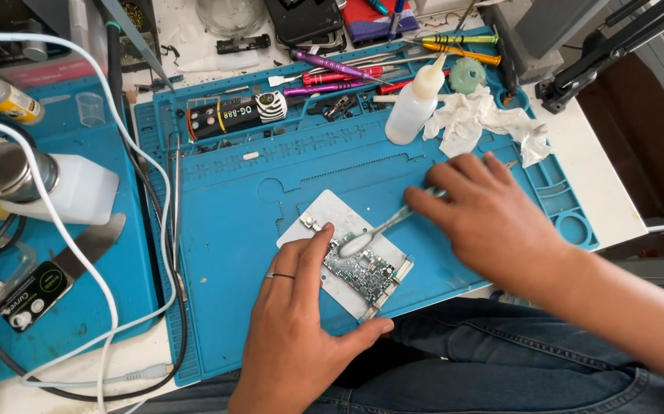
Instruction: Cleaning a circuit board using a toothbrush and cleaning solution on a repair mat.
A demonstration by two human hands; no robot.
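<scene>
While it sits clamped on a pale metal holder plate [337, 217] on our blue silicone work mat [255, 199], the small green circuit board [362, 270] shows dense chips; our left hand [293, 322] steadies the plate, our right hand [493, 222] pinches a translucent brush [374, 232] against it.

The left hand [297, 307] lies palm down, fingers spread, thumb stretched sideways. The right hand [485, 218] reaches in from the right, fingertips pinched together.
</scene>
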